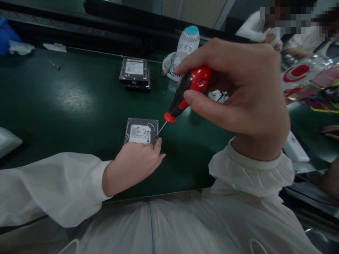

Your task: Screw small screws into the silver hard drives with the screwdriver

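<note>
A hard drive with a white label lies flat on the green table in front of me. My left hand rests on its near edge, fingers curled over the drive and holding it down. My right hand is closed round the red and black handle of a screwdriver. The screwdriver slants down to the left, and its thin tip touches the drive's right near corner, just above my left fingertips.
Two stacked hard drives lie farther back. A small white fan stands behind them to the right. A white box and colourful packaging sit at the right. Other people in white sit at the far right.
</note>
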A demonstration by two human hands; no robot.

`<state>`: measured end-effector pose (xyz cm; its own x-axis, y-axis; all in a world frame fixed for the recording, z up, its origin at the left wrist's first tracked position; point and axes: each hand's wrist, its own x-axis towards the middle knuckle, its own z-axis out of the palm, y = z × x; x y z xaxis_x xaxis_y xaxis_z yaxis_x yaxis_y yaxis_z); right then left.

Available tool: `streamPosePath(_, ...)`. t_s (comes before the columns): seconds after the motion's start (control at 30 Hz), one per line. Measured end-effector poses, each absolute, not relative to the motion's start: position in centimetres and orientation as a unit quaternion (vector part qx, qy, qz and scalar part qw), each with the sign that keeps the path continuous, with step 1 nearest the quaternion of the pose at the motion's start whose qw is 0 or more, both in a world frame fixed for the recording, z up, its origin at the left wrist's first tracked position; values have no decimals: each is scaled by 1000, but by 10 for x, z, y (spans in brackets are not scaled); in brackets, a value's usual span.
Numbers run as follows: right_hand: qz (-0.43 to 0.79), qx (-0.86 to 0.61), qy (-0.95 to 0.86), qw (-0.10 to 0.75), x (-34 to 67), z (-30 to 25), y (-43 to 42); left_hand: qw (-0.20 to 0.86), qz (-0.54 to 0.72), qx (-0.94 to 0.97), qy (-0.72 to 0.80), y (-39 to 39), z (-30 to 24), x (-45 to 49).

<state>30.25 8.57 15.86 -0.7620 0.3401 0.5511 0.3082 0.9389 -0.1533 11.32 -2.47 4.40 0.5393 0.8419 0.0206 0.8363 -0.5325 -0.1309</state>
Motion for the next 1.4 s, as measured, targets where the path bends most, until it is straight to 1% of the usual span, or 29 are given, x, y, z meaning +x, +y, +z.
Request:
streamPosePath(0.27,28,-189,-936,295,303,160,85,37,30,-869,-493,-22,37,113)
streamPosePath(0.4,21,-188,-937,293,303,160,84,44,35,-875,-481,-22,37,113)
streamPosePath(0.6,43,-155,-940,300,305,158,90,52,34,-874,-483,-22,37,113)
streamPosePath(0.87,33,-167,-940,297,306,160,91,52,27,-874,-482,-22,37,113)
streamPosePath(0.97,21,-160,-938,308,307,161,89,62,18,-878,-475,-22,37,113)
streamPosePath(1.27,33,-167,-937,305,308,164,84,68,5,-880,-469,-22,36,113)
streamPosePath(1.4,21,-173,-942,286,308,165,86,71,13,-881,-467,-22,35,112)
